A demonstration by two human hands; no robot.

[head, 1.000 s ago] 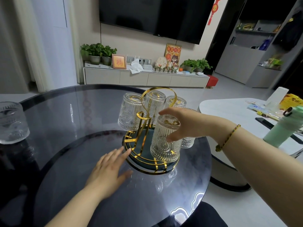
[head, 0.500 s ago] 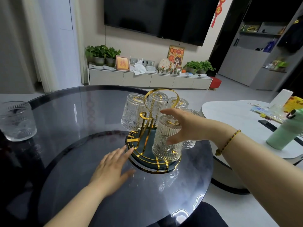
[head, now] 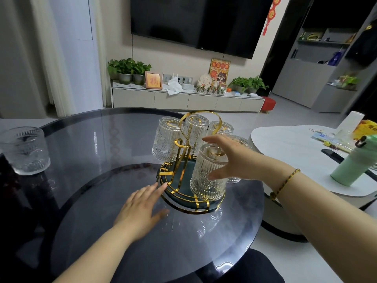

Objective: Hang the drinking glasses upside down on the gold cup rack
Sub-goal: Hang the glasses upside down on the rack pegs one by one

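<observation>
The gold cup rack [head: 184, 139] stands on its round dark tray with gold rim [head: 189, 209], mid-table. Several ribbed clear glasses hang upside down on it; the nearest one [head: 208, 180] is at the front right. My right hand [head: 232, 160] is beside that glass with fingers spread, index finger above its base and thumb against its side, not closed around it. My left hand [head: 140, 209] lies flat on the table, fingertips touching the tray's left rim. One more glass [head: 25, 151] stands upright at the table's far left edge.
The round dark glass table [head: 102, 190] carries everything. To the right is a lower white table [head: 285, 144] with a green bottle [head: 355, 160], a phone and packets. A TV cabinet with plants lines the far wall.
My right hand has loosened from the front glass, its fingers now spread. The glass stays hanging on the rack. My left hand stays at the tray's rim.
</observation>
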